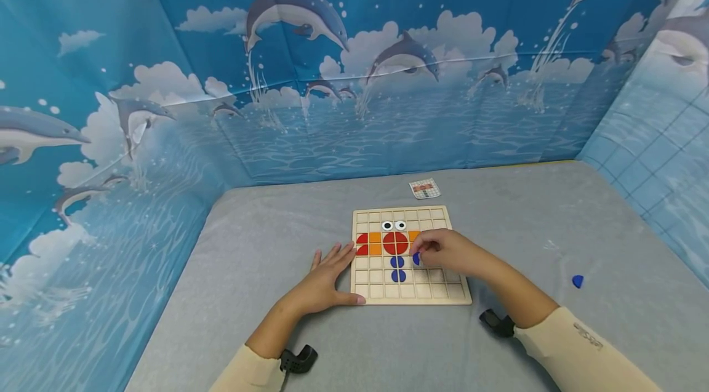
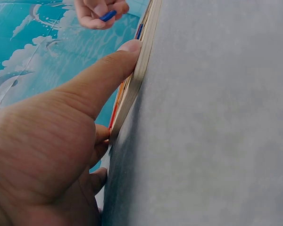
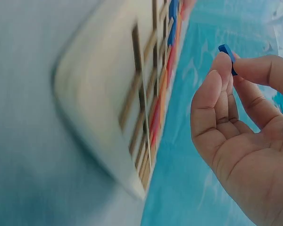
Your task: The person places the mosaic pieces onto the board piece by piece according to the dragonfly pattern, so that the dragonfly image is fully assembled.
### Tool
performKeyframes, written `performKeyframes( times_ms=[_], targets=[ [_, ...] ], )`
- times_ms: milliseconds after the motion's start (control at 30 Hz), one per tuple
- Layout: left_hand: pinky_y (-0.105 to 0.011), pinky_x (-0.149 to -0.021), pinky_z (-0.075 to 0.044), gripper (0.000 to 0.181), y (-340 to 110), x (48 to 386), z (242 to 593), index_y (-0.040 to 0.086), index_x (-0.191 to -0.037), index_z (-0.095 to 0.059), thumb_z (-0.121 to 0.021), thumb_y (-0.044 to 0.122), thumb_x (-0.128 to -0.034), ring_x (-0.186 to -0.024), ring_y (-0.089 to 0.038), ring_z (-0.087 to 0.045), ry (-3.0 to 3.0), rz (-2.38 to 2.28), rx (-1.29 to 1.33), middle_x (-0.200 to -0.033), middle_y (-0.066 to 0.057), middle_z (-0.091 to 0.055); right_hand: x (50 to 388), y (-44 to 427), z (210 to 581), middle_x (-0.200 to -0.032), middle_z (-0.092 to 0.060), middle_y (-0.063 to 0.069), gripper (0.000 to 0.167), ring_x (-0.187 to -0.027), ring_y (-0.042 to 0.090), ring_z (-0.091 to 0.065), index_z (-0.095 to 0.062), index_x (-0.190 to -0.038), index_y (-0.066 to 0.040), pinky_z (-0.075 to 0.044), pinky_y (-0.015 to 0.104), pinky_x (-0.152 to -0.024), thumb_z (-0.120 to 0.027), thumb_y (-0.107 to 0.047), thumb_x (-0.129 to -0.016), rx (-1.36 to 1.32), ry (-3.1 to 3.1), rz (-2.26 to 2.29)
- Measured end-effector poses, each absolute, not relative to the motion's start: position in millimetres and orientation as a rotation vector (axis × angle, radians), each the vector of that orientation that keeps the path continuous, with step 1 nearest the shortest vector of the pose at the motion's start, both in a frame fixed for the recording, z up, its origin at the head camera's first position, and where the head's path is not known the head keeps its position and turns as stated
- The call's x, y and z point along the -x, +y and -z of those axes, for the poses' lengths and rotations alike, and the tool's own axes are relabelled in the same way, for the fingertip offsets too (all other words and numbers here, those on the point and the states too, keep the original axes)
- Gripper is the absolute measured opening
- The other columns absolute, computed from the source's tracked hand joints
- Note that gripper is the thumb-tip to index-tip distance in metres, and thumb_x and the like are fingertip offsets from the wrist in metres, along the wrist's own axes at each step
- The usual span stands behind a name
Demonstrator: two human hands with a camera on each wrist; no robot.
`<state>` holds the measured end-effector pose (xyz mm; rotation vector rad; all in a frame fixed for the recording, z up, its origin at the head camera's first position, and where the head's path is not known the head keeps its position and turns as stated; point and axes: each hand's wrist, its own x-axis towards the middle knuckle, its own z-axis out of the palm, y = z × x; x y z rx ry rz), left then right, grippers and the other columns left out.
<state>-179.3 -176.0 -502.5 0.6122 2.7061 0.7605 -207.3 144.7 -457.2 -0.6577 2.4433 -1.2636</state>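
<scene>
A wooden grid board point(image 1: 415, 301) lies on the grey cloth. My left hand point(image 1: 321, 284) rests along its left side with spread fingers, the thumb on the near left corner. Over the board's right half, my right hand point(image 1: 448, 250) pinches a small blue piece point(image 3: 228, 59) between thumb and fingertips. In the grid are two eye pieces point(image 1: 388, 226), a red circle point(image 1: 390, 239) of quarter pieces, orange squares point(image 1: 375, 237), red pieces point(image 1: 362, 250) at the left, and blue rounded pieces point(image 1: 395, 276) below the circle. My right hand hides some cells at the right.
Behind the board lies a small pattern card point(image 1: 424, 189). One loose blue piece point(image 1: 578, 281) sits on the grey cloth point(image 1: 532, 220) to the right. A dolphin-printed curtain point(image 1: 354, 121) stands behind and at both sides.
</scene>
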Motion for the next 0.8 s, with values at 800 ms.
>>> performKeyframes(
  times_ms=[800],
  targets=[
    [-0.061, -0.126, 0.005, 0.105, -177, 181, 504, 0.020, -0.162, -0.028, -0.079, 0.061, -0.0787, -0.160, -0.023, -0.007, 2.705, -0.775, -0.633, -0.170, 0.008, -0.019, 194, 98, 472, -0.075, -0.063, -0.009, 0.015, -0.071, 0.011, -0.058, -0.073, -0.085, -0.021, -0.050, 0.022, -0.064, -0.070, -0.007, -0.090, 0.825, 2.424, 1.018]
  ],
)
